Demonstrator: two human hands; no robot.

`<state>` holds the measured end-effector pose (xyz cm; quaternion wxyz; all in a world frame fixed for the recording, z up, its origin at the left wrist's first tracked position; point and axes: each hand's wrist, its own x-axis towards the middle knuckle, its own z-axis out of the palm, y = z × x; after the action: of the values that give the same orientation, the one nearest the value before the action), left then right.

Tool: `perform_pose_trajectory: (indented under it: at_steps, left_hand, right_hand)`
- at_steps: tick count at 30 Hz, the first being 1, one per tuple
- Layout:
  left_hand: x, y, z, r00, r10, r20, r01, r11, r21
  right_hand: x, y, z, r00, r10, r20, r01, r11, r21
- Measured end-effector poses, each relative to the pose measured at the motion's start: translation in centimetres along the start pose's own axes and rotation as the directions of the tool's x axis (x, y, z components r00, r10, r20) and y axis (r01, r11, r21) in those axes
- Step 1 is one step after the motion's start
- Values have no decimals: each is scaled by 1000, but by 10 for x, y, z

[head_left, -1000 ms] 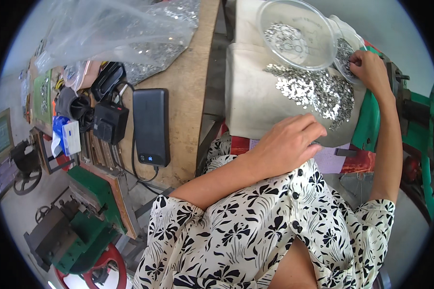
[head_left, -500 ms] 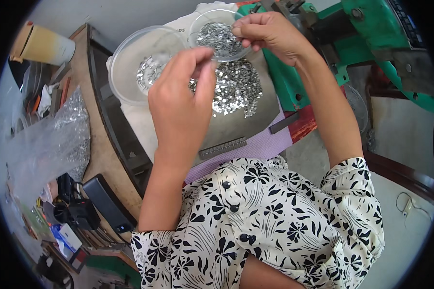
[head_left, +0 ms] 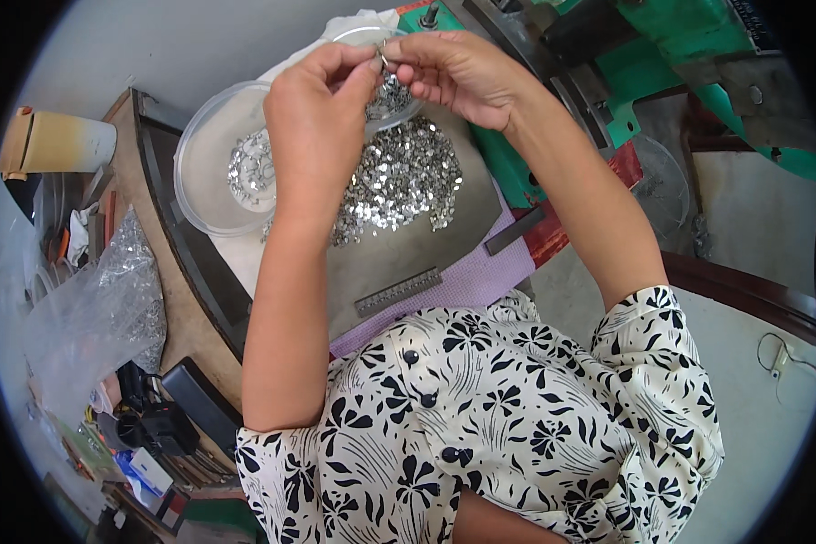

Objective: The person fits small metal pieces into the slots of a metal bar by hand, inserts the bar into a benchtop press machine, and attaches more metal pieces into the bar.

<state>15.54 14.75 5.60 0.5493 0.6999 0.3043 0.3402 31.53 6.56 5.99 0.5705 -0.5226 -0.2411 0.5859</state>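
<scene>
small metal piece (head_left: 383, 57), in the head view, is pinched by the fingertips of left hand (head_left: 313, 122) and right hand (head_left: 461, 77), over a clear bowl (head_left: 415, 110); beside the bowl, a silvery pile (head_left: 408, 177) is spread on cloth (head_left: 381, 257).

A workshop, as shown by its equipment and materials. Between one and two o'clock stands a green machine (head_left: 666, 41) with bolted metal parts; at twelve lies a heap of small, shiny metallic pieces (head_left: 408, 181); at ten, a clear tub (head_left: 198, 163) contains similar pieces; at nine, a transparent bag (head_left: 136, 290) of them rests on a wooden surface (head_left: 193, 313).
</scene>
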Motion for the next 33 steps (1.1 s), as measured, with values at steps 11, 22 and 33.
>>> perform_pose_trajectory:
  at_steps: [11,22,33]
  left_hand:
    - [18,-7,2,996,88,13,-87,930,357]
    - [10,-9,-8,996,-45,79,66,957,-283]
    - [17,-18,-13,998,-31,54,39,988,-148]
  right_hand:
    - [3,6,14,970,-44,-238,3,985,-172]
    - [-6,3,24,982,-30,-189,39,998,45]
    - [-5,-2,38,937,-161,-311,34,925,-379]
